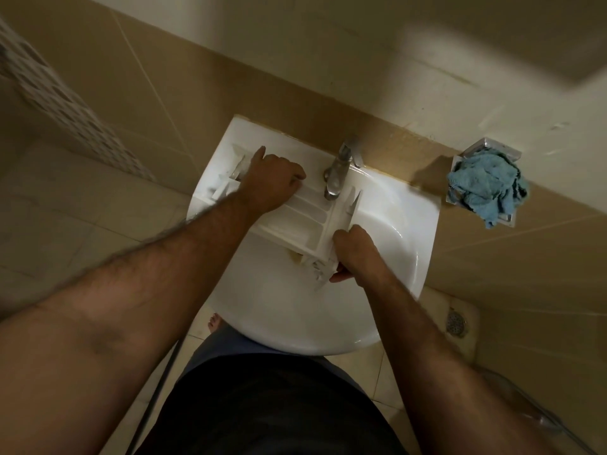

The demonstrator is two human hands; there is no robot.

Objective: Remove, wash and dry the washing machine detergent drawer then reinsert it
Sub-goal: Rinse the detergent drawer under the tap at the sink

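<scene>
We reach both bare forearms toward twelve o'clock; our left hand [274,182] curls at eleven, our right hand [354,254] clenches at one.

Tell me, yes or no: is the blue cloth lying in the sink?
No, the blue cloth sits in a wall holder to the right of the sink.

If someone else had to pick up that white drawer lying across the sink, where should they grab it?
Probably by its two ends, as now: the left hand holds the drawer at its far-left part, the right hand pinches the near-right end. It is long, with thin dividers, so come from above at each end.
</scene>
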